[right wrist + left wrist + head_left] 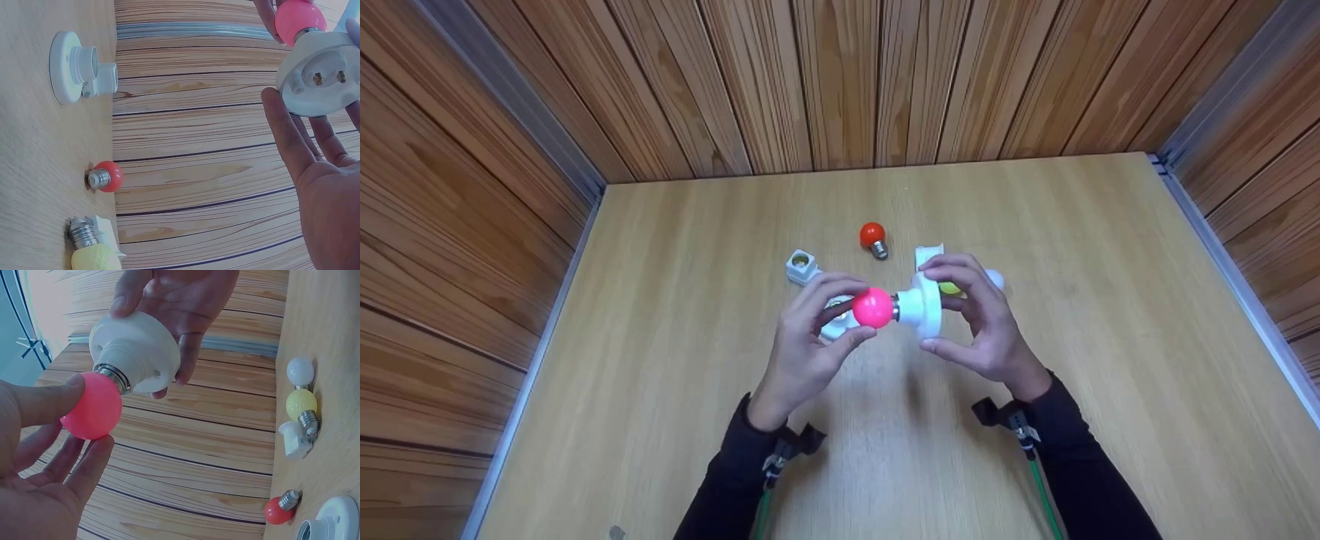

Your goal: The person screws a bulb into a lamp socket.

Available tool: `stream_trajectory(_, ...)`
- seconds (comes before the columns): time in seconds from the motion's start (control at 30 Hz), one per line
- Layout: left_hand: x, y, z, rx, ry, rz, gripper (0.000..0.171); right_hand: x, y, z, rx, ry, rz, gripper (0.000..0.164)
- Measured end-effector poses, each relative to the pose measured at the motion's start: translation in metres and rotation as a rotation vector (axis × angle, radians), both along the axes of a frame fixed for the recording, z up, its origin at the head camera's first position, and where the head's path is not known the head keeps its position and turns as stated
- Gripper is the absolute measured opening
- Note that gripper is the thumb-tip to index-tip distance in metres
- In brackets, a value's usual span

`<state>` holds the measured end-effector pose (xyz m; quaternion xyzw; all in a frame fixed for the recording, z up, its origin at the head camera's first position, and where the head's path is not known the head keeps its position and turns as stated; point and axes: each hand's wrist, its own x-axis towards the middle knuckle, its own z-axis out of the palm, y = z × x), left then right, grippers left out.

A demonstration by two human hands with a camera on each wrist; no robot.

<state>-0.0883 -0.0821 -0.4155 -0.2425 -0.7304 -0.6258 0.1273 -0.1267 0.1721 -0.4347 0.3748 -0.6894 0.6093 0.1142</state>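
- Left hand (808, 341): fingers pinch pink bulb (873, 308), likely light, fragile; hold its globe.
- Right hand (986, 330): fingers, spread wider, grip white socket (928, 306), probably stiff; hold its rim.

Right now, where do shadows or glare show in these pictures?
Head view: soft shadows on the table below the white socket; left wrist view: whitish glare at upper left, above the pink bulb; right wrist view: a pale patch at upper right.

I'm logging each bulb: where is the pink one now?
Near the centre of the head view, the pink bulb is in the left hand, its metal base at the mouth of the white holder gripped by the right hand.
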Motion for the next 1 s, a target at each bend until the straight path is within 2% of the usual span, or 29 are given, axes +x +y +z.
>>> stream_trajectory(0.27, -0.0017, -0.0012, 0.0000, -0.066, -0.047, 0.039, 0.055, -0.0006, 0.0015, 0.0006, -0.007, 0.011, -0.005, 0.073)
stream_trajectory(0.5, -0.0001, -0.0037, -0.0012, -0.113, -0.091, 0.089, 0.051, -0.0015, 0.0010, -0.0004, -0.009, 0.017, -0.003, 0.074)
stream_trajectory(0.63, 0.0013, -0.0050, -0.0014, -0.102, -0.089, 0.086, 0.049, -0.0018, -0.0003, -0.0010, -0.003, 0.010, 0.005, 0.075)
stream_trajectory(1.0, -0.0001, -0.0041, 0.0026, -0.066, -0.140, 0.045, 0.050, -0.0011, 0.0011, 0.0000, 0.001, 0.013, -0.003, 0.075)
